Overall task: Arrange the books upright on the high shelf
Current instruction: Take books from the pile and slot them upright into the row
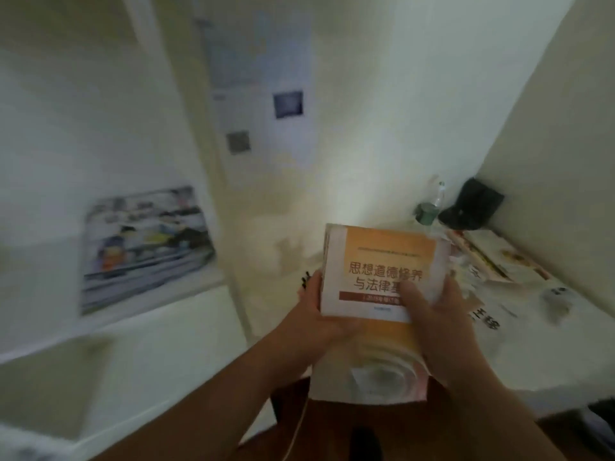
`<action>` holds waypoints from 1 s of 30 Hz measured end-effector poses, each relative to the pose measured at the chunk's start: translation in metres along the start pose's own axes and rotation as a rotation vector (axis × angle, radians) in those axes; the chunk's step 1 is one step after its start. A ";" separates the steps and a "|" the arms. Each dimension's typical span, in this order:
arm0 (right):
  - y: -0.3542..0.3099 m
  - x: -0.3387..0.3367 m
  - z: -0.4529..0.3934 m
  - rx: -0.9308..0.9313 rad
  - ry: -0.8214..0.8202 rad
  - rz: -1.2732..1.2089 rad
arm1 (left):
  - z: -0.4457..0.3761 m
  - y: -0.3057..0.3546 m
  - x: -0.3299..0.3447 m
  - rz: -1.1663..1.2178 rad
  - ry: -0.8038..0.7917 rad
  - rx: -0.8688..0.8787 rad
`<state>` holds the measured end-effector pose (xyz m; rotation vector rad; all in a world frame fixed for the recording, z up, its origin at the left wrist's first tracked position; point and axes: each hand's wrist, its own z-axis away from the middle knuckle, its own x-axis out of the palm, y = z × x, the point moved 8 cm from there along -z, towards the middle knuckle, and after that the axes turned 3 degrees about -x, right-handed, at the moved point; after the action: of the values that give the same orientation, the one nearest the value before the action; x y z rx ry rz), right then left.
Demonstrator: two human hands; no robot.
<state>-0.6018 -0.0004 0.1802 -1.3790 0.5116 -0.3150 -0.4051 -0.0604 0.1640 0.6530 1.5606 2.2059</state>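
Note:
An orange and white book (382,261) with Chinese characters on its cover is raised in front of me, cover facing me. My left hand (316,314) grips its lower left edge. My right hand (432,314) holds its lower right corner, thumb across the cover. Several more books (499,261) lie flat on the white table (549,354) to the right. Under my hands lies another orange and white book (372,371). The high shelf cannot be made out; the frame is blurred.
A colourful picture (146,244) leans against the white wall at left. A clear bottle (432,204) and a black object (472,204) stand at the table's far corner. Papers (263,104) hang on the wall ahead. A white ledge (133,344) runs low at left.

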 end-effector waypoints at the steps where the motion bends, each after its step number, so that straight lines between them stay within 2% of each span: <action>1: -0.031 0.010 0.013 -0.087 0.005 0.030 | 0.024 0.024 -0.011 -0.012 0.017 0.057; 5: -0.167 0.046 0.062 -0.467 0.076 0.057 | 0.118 0.123 -0.048 -0.100 0.145 0.314; 10: -0.309 0.078 0.140 -0.854 0.061 -0.093 | 0.239 0.233 -0.075 -0.315 0.470 0.698; 12: -0.351 0.095 0.162 -0.953 0.000 -0.183 | 0.286 0.273 -0.083 -0.390 0.592 0.828; 15: -0.408 0.135 0.182 -0.995 -0.214 -0.316 | 0.348 0.320 -0.103 -0.465 0.792 0.965; 17: -0.438 0.169 0.182 -0.990 -0.361 -0.325 | 0.378 0.341 -0.123 -0.492 0.923 0.997; 19: -0.467 0.201 0.175 -1.004 -0.425 -0.312 | 0.402 0.358 -0.143 -0.498 1.043 1.010; 21: -0.492 0.234 0.165 -1.081 -0.388 -0.136 | 0.420 0.373 -0.164 -0.508 1.153 1.032; 23: -0.502 0.277 0.152 -1.166 -0.343 0.240 | 0.432 0.382 -0.181 -0.526 1.268 1.034; 25: -0.503 0.313 0.142 -1.181 -0.327 0.457 | 0.440 0.384 -0.200 -0.530 1.374 1.021; 30: -0.509 0.334 0.130 -1.246 -0.224 0.443 | 0.451 0.375 -0.232 -0.422 1.468 1.035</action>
<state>-0.2080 -0.1462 0.6398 -2.3772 0.8589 0.6408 0.0295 0.0448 0.6085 -1.3621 3.0401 1.2258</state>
